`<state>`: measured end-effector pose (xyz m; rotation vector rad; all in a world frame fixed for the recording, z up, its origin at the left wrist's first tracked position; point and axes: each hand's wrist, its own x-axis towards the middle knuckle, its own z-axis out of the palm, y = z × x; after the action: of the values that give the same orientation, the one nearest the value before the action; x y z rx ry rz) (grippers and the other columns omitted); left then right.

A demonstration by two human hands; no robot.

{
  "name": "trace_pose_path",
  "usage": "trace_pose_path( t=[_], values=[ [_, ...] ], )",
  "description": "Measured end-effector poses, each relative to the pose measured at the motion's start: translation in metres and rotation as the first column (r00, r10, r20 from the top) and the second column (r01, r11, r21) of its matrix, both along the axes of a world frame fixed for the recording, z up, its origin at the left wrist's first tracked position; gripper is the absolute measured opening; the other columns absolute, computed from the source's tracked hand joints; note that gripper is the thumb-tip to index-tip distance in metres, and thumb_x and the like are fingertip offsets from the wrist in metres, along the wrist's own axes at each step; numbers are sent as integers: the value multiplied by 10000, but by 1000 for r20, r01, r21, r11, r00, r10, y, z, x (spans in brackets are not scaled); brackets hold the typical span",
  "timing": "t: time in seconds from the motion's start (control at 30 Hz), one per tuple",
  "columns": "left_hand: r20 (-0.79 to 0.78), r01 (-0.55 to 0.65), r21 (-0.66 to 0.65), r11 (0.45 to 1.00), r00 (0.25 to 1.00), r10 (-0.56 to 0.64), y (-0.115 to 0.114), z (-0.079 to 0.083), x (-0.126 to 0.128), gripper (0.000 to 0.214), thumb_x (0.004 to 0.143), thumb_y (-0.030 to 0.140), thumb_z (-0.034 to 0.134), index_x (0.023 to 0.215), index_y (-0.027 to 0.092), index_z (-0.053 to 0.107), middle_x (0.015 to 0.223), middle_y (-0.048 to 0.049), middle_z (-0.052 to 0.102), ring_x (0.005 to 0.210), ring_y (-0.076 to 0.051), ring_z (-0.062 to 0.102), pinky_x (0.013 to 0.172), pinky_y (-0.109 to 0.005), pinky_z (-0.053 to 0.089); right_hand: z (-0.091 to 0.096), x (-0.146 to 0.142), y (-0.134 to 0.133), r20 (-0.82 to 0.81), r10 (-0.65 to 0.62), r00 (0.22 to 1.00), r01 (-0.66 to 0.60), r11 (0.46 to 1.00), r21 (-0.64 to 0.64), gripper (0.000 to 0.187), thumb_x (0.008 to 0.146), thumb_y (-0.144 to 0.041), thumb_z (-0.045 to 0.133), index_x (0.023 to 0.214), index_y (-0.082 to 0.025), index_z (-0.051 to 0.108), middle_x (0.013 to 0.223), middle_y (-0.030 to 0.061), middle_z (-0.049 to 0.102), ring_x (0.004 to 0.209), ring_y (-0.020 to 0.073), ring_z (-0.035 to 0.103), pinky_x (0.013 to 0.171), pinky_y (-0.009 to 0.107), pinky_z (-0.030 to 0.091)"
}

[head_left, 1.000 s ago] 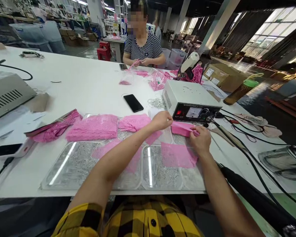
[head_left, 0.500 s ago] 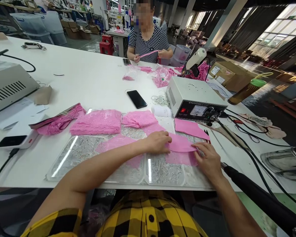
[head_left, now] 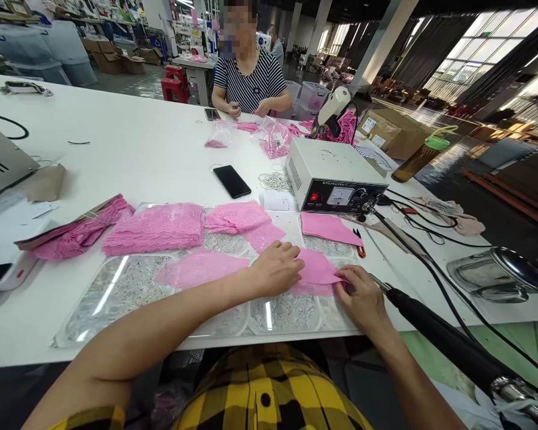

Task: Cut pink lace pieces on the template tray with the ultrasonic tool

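Observation:
A smooth pink fabric piece (head_left: 319, 266) lies over a paler lace piece (head_left: 311, 289) on the clear tray (head_left: 282, 316). My left hand (head_left: 275, 269) rests on its left end with fingers curled down on the cloth. At the right edge, my right hand (head_left: 362, 298) pinches the fabric between thumb and fingers. Just right of that hand is the metal tip of a black-handled tool (head_left: 424, 316), cabled at its far end; the hand does not appear to grip it. Another pale pink piece (head_left: 204, 269) lies left, partly behind my left forearm.
A lace stack (head_left: 156, 228), a loose lace piece (head_left: 246, 222) and a flat pink stack (head_left: 329, 228) lie beyond my hands. Behind stand a control box (head_left: 336, 173) and a phone (head_left: 232, 181). Orange-handled snips (head_left: 361, 248) and a glass mug (head_left: 493, 278) are right. A co-worker (head_left: 251, 83) sits opposite.
The view has swung right, so things sit further left. Both hands stay at the pink fabric piece. The co-worker's hands have lowered, and the pink strip between them no longer shows.

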<state>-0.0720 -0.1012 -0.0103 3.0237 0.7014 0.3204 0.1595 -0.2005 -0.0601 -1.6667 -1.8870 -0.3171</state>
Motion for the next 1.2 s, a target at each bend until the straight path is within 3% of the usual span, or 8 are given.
trace_pose_path(
  t=[0.13, 0.3, 0.37, 0.47, 0.57, 0.7, 0.9, 1.2],
  values=[
    [4, 100, 59, 993, 995, -101, -8, -7, -4, 110, 885, 158, 542, 933, 171, 641, 1100, -110, 595, 903, -215, 539, 785, -366, 397, 2, -2, -3, 14, -17, 1000, 17, 1000, 6, 96, 801, -184, 556, 873, -202, 618, 925, 60, 646, 818, 194, 639, 716, 325, 526],
    [1, 238, 89, 967, 971, -239, -9, -8, -24, 184, 861, 82, 535, 714, 163, 610, 1225, -89, 565, 1015, -211, 525, 904, -404, 361, 4, -7, -14, 41, -7, 999, 7, 1000, 18, 75, 808, -190, 541, 847, -205, 604, 937, 62, 648, 844, 195, 643, 748, 330, 521],
    [23, 213, 67, 975, 976, -215, -10, -9, -32, 201, 892, 103, 514, 728, 163, 614, 1219, -91, 577, 1019, -209, 538, 921, -416, 362, 6, -12, -20, 58, 10, 998, -10, 1000, 3, 82, 812, -191, 535, 861, -210, 598, 949, 61, 645, 861, 194, 645, 746, 325, 524],
    [44, 122, -29, 992, 992, -121, -12, -11, -39, 109, 917, 180, 534, 915, 176, 643, 1233, -86, 587, 1063, -213, 551, 936, -399, 382, 10, -21, -26, 44, 12, 999, -11, 1000, -6, 92, 820, -189, 529, 884, -217, 589, 963, 61, 636, 867, 189, 647, 726, 313, 530],
    [37, 65, -90, 994, 997, -62, -14, -12, -40, 171, 900, 250, 597, 1050, 174, 630, 1264, -98, 581, 1126, -230, 545, 948, -380, 397, 14, -32, -26, 20, 29, 999, -29, 1000, 7, 71, 824, -200, 539, 878, -221, 581, 967, 68, 630, 877, 195, 646, 737, 322, 536],
    [15, 27, -131, 991, 1000, -25, -14, -12, -40, 132, 891, 272, 622, 958, 164, 659, 1225, -93, 604, 1107, -240, 568, 918, -380, 414, 13, -35, -27, 51, 56, 997, -56, 998, -7, 49, 822, -194, 542, 856, -216, 569, 946, 71, 630, 880, 207, 639, 762, 341, 539],
    [7, -11, -194, 981, 1000, 13, -14, -9, -44, 149, 851, 258, 677, 965, 163, 663, 1130, -71, 641, 1023, -219, 597, 873, -357, 427, 4, -20, -41, 72, -43, 996, 40, 998, 38, 45, 838, -200, 552, 873, -213, 576, 953, 60, 626, 836, 182, 635, 703, 306, 529],
    [32, -52, -241, 969, 998, 62, -11, -7, -42, 143, 916, 185, 556, 860, 176, 687, 1051, -46, 663, 956, -179, 611, 829, -313, 429, 6, -19, -39, -2, 16, 1000, -15, 1000, 5, 84, 840, -195, 540, 900, -225, 590, 949, 51, 628, 836, 178, 643, 711, 313, 534]
  ],
)
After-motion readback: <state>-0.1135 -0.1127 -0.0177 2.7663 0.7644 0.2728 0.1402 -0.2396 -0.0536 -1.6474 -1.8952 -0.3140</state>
